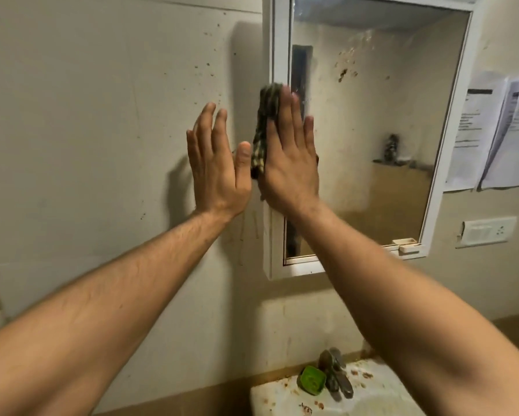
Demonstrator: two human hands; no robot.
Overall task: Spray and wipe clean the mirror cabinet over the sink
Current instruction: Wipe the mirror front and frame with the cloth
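Note:
The mirror cabinet (369, 139) hangs on the wall in a white frame, its glass smeared and spotted brown near the top. My right hand (291, 157) lies flat with fingers straight, pressing a dark checked cloth (262, 136) against the cabinet's left frame edge. Only the cloth's left side shows beside the hand. My left hand (216, 163) is flat and open on the wall just left of the cabinet, its thumb close to the cloth. No spray bottle is in view.
Below stands a stained white sink (342, 394) with a metal tap (336, 373) and a green soap dish (310, 382). Papers (498, 130) and a switch plate (489, 231) hang on the wall to the right. The wall on the left is speckled.

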